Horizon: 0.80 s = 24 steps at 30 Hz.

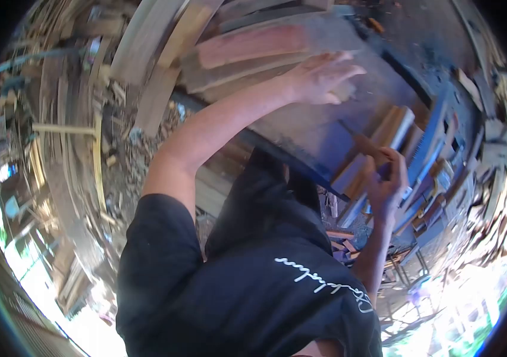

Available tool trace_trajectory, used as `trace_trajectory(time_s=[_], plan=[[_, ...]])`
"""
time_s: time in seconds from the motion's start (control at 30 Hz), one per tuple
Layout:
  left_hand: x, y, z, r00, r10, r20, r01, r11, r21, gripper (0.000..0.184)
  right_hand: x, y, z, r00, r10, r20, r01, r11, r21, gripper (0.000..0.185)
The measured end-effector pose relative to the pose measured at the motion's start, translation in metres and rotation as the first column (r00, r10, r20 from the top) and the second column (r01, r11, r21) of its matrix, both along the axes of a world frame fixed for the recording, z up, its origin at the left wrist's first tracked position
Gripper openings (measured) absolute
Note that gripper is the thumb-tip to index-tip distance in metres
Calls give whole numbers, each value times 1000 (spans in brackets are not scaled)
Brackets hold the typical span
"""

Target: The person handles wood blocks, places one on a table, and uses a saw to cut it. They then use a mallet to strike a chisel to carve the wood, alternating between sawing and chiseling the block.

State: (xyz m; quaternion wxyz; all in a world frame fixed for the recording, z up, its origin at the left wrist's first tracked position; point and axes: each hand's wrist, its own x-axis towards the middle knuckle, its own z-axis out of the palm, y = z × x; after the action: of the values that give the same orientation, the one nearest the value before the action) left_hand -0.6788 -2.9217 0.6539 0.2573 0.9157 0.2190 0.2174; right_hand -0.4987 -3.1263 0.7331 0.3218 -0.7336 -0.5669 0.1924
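My left hand (pixel 323 77) reaches over the brown bench top (pixel 301 125), its fingers curved and slightly blurred. A small pale wood block (pixel 344 90) shows between its thumb and fingers. Lower on the right, my right hand (pixel 387 178) is closed with bent fingers around a slim tool with a brown wooden handle (pixel 369 146). A thin dark end of that tool points towards the middle of the bench; its exact kind is unclear. Wooden pieces (pixel 393 122) lie just beyond my right hand, and another short piece (pixel 351 178) is beside it.
A thick board with a reddish face (pixel 253 46) lies across the far left of the bench. Long planks (pixel 146 41) lean or lie left of it. A blue metal bar (pixel 438 125) runs along the right. Wood scraps (pixel 125 119) cover the ground at left.
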Motion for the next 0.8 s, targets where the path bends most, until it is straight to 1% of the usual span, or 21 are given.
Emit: trace_trajectory(time_s=[0.03,0.1,0.13,0.17,0.2,0.23,0.27,0.3,0.33,0.37,0.4,0.43,0.47,0.5,0.53,0.57,0.63,0.67,0.7,0.77,0.8], plan=[[-14,0,3,999,39,-11,-39,999,-27,73,-7,5,1,998,-9,56,9,1000,3,28],[-37,-2,15,995,75,62,-78,996,41,70,-17,9,-2,998,-52,22,53,997,-53,29],[-53,-4,25,984,100,144,-107,993,41,52,-22,13,-3,998,-42,50,44,998,-43,29],[-70,-7,25,982,116,146,-123,992,36,52,-28,17,-4,996,-37,80,39,999,-27,30],[-83,-8,27,977,150,151,-148,989,-23,35,-33,22,-5,996,-27,86,29,999,-25,30],[-95,-8,30,972,175,157,-165,983,-75,20,-39,27,-5,991,0,133,2,1000,-14,30],[-104,-11,27,957,209,200,-172,967,-185,10,-44,31,-5,983,18,185,-18,1000,-3,30],[-114,-18,25,950,258,174,-209,943,-258,10,-51,36,-5,979,1,203,-3,1000,11,30],[-119,-27,24,945,289,153,-228,918,-326,11,-58,43,-7,983,21,185,-29,999,43,30],[-124,-36,21,949,293,121,-233,902,-363,9,-64,49,-8,984,30,177,-44,996,77,31],[-125,-45,16,954,284,93,-226,888,-400,8,-68,52,-8,980,60,190,-71,996,57,29],[-125,-54,9,961,257,104,-195,891,-410,9,-71,55,-8,975,80,206,-89,996,32,28],[-122,-63,1,968,225,116,-157,893,-421,10,-73,57,-10,966,114,231,-131,990,60,29],[-118,-72,-6,969,205,140,-128,895,-428,16,-75,57,-11,955,146,258,-172,982,82,30],[-110,-81,-11,970,186,158,-101,895,-434,23,-78,54,-8,959,154,236,-175,982,72,31],[-97,-88,-9,973,118,197,-23,904,-427,23,-81,52,-5,965,163,207,-179,982,62,31],[-80,-98,-1,965,165,202,-86,932,-351,42,-86,42,-6,967,188,173,-202,977,69,34],[-74,-99,-5,966,86,244,-19,964,-265,58,-91,36,-9,973,174,153,-192,976,105,33],[-69,-98,-9,964,47,260,20,967,-252,58,-97,31,-11,976,170,133,-189,971,143,32],[-61,-100,-17,911,-60,408,187,942,-279,57,-110,21,-19,975,152,161,-180,968,175,35],[-59,-101,-29,866,-59,497,267,894,-359,49,-116,16,-25,981,120,151,-157,952,264,40]])
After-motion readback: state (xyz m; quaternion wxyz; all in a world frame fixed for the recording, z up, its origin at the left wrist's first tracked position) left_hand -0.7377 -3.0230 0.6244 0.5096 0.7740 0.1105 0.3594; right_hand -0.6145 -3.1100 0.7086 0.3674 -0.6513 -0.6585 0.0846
